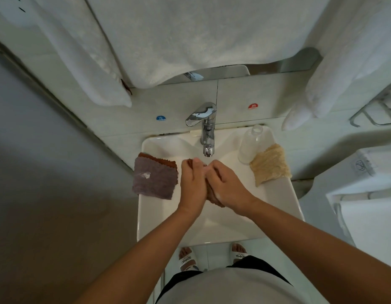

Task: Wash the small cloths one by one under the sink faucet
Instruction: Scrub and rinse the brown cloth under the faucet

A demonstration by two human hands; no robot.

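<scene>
A wet brown cloth (214, 197) is bunched between both hands over the white sink (216, 229), just below the chrome faucet (206, 130). My left hand (192, 183) grips its left side with curled fingers. My right hand (228, 186) grips the right side, and a bit of foam shows by its palm. No water stream is visible from the spout. A purple-grey cloth (154, 179) lies on the sink's left rim on top of a rust-brown cloth (161, 160). A cream cloth (269, 164) lies on the right rim.
A clear plastic bottle (252, 143) stands on the rim beside the cream cloth. White towels (190, 36) hang above the sink. A metal rack (378, 108) is on the right wall. A toilet tank (365, 189) stands at the right. My sandalled feet are below the sink.
</scene>
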